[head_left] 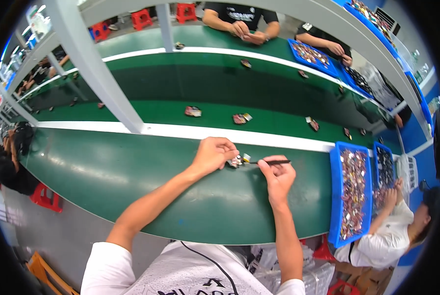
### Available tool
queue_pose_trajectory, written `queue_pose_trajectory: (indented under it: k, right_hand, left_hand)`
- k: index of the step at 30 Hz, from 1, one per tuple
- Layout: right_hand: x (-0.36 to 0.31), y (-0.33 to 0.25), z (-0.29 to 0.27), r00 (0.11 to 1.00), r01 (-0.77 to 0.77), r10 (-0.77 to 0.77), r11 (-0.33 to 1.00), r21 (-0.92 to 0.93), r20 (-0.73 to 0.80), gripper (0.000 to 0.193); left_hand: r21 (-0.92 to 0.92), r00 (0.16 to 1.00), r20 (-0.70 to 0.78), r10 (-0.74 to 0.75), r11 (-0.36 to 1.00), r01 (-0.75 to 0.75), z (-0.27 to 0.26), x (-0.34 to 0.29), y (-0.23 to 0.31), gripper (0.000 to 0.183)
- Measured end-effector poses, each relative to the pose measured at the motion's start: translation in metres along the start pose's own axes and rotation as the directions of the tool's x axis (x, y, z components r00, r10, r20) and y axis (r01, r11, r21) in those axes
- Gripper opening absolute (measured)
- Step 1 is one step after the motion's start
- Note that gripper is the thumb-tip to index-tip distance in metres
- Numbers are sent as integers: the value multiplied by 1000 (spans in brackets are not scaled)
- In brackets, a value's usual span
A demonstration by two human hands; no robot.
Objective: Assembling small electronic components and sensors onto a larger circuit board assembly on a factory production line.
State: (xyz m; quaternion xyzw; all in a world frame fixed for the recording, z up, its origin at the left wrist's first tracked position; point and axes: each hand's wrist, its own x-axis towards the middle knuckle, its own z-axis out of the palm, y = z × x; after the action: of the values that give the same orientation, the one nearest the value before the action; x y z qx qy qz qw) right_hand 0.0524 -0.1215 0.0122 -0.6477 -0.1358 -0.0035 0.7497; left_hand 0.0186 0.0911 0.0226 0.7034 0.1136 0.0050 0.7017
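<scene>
A small electronic assembly [236, 161] with silvery and dark parts and a yellow tab lies low over the green worktop [190, 196]. My left hand [213, 154] pinches it from the left side, its fingers curled over and partly hiding it. Between the thumb and fingers of my right hand [280, 179] is a slim black tool, seemingly tweezers [278, 162]. Their thin tip points left and reaches the assembly beside the yellow tab. Whether the tip grips anything is too small to tell.
Beyond a white rail [195, 132], a green conveyor belt [156, 83] carries several small assemblies [193, 111]. A blue tray [335, 196] full of small parts stands at the right, another beside it. A white post [94, 64] rises at left. Co-workers sit across the belt and at both sides.
</scene>
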Motion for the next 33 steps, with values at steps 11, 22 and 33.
queue_pose_trajectory:
  k: [11,22,33]
  right_hand:
    - [-1,2,-11,997,25,-12,985,-171,77,13]
    - [1,10,-18,997,18,5,949,-315,72,14]
    - [4,11,-24,991,-86,100,985,-149,89,10]
  left_hand:
    - [128,991,2,130,983,-129,20,1,-20,8]
    - [181,981,7,195,964,-193,31,4,-25,8]
    - [109,975,52,217,969,-221,36,3,-22,13]
